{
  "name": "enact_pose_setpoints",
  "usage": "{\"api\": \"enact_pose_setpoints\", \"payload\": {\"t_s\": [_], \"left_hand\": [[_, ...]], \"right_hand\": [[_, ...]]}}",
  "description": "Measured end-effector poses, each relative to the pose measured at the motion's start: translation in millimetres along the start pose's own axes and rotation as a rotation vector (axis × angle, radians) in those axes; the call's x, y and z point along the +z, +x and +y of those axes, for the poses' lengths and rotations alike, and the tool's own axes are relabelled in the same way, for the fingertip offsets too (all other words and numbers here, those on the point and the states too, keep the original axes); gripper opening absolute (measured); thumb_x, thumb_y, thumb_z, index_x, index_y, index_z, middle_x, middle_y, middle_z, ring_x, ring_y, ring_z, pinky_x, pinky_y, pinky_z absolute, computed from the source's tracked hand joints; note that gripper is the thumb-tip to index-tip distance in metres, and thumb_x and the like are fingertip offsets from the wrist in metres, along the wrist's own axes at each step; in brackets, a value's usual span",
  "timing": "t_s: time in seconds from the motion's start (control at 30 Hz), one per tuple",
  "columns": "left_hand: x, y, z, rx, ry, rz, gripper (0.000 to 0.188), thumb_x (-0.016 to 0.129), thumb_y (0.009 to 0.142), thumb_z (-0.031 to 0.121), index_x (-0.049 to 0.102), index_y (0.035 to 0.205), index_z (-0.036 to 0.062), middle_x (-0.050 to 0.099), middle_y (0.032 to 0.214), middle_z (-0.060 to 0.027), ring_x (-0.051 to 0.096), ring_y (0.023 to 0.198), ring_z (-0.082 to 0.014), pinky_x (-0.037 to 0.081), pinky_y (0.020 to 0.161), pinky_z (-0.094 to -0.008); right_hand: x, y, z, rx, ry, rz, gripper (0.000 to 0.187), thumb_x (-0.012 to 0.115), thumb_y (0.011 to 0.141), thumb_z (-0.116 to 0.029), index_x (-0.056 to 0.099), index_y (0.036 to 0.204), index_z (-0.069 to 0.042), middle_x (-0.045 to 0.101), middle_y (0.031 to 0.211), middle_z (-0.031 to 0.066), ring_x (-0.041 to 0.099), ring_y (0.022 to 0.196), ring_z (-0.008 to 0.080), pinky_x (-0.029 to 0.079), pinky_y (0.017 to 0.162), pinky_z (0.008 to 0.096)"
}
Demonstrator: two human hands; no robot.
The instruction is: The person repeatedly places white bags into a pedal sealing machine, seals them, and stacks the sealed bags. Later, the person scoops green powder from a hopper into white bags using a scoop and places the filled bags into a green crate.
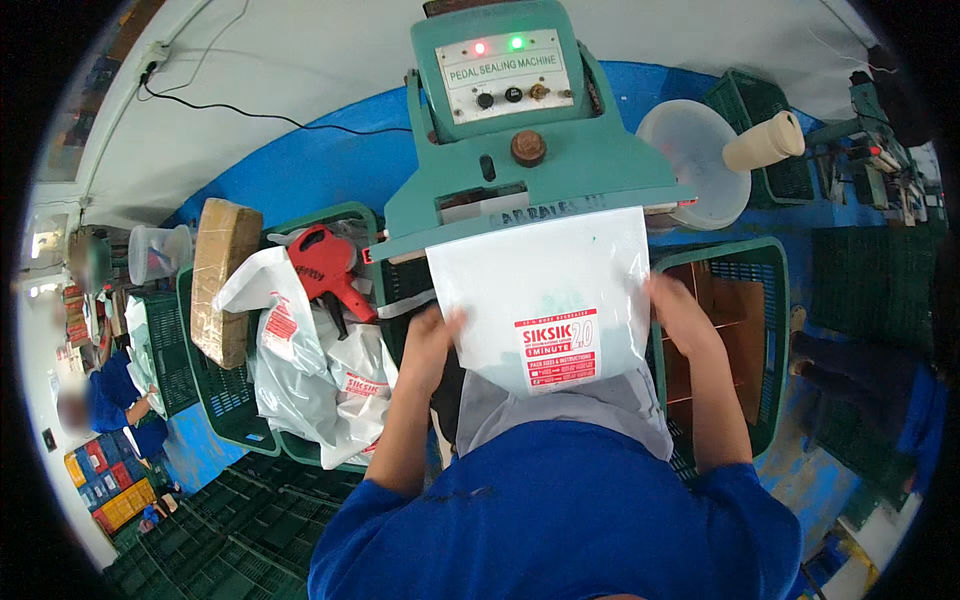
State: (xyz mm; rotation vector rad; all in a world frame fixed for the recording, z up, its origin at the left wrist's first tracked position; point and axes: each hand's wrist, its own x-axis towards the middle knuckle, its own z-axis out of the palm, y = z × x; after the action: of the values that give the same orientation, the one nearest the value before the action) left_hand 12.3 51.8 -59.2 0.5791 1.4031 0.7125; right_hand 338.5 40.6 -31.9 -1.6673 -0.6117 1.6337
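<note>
A white plastic pouch (pixel 470 290) with red print hangs from the front of a green pedal sealing machine (pixel 440 215), its upper edge along the machine's front bar. My left hand (pixel 428 350) pinches the pouch's left edge with bent fingers. On the other side my right hand (pixel 683 312) grips the right edge, its fingertips partly behind the plastic. Whether the pouch's upper edge lies between the sealing bars is hidden. One red and one green light glow on the machine's panel (pixel 508 75).
Left, a green crate (pixel 235 425) holds white printed pouches (pixel 290 365), a red label-gun-shaped tool (pixel 325 265) and a taped brown block (pixel 228 280). Right stands another green crate (pixel 775 330) with cardboard inside. Behind it sits a translucent tub (pixel 685 140). A person in blue (pixel 110 395) is far left.
</note>
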Motion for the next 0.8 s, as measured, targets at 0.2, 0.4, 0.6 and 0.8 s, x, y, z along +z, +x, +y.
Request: {"api": "enact_pose_setpoints", "payload": {"t_s": [0.2, 0.4, 0.6, 0.8], "left_hand": [[-16, -41, 29, 0.429, 0.125, -0.178, 0.019, 0.068, 0.078, 0.003, 0.067, 0.096, -0.0016, 0.064, 0.094, -0.0079, 0.056, 0.086, -0.0146, 0.042, 0.080, -0.0286], [21, 21, 84, 1.302, 0.785, 0.596, 0.017, 0.074, 0.069, 0.010, 0.062, 0.076, 0.0008, 0.058, 0.084, -0.0087, 0.052, 0.079, -0.0225, 0.038, 0.068, -0.0324], [-56, 47, 54, 0.891, 0.789, 1.089, 0.027, 0.074, 0.071, 0.021, 0.055, 0.066, 0.0027, 0.053, 0.080, -0.0119, 0.050, 0.075, -0.0293, 0.041, 0.072, -0.0390], [-114, 81, -7, 0.057, 1.123, 1.051, 0.055, 0.079, 0.059, 0.034, 0.051, 0.096, 0.0055, 0.048, 0.115, -0.0193, 0.051, 0.102, -0.0402, 0.044, 0.080, -0.0488]], "right_hand": [[-22, -28, -35, -0.371, -0.231, -0.074, 0.013, 0.068, 0.078, -0.011, 0.061, 0.077, 0.000, 0.059, 0.080, 0.0008, 0.053, 0.077, 0.0094, 0.042, 0.073, 0.0234], [59, 18, -53, -1.271, -0.716, 0.575, 0.019, 0.064, 0.082, -0.017, 0.063, 0.098, -0.008, 0.060, 0.099, 0.0076, 0.055, 0.089, 0.0203, 0.040, 0.085, 0.0363], [106, 34, -50, -1.242, -1.386, 0.388, 0.038, 0.055, 0.085, -0.039, 0.058, 0.120, -0.027, 0.049, 0.128, -0.0035, 0.041, 0.120, 0.0226, 0.020, 0.105, 0.0461], [93, 31, -72, -1.262, -1.277, 0.177, 0.033, 0.057, 0.085, -0.031, 0.061, 0.116, -0.024, 0.053, 0.122, -0.0018, 0.045, 0.113, 0.0224, 0.027, 0.098, 0.0413]]}}
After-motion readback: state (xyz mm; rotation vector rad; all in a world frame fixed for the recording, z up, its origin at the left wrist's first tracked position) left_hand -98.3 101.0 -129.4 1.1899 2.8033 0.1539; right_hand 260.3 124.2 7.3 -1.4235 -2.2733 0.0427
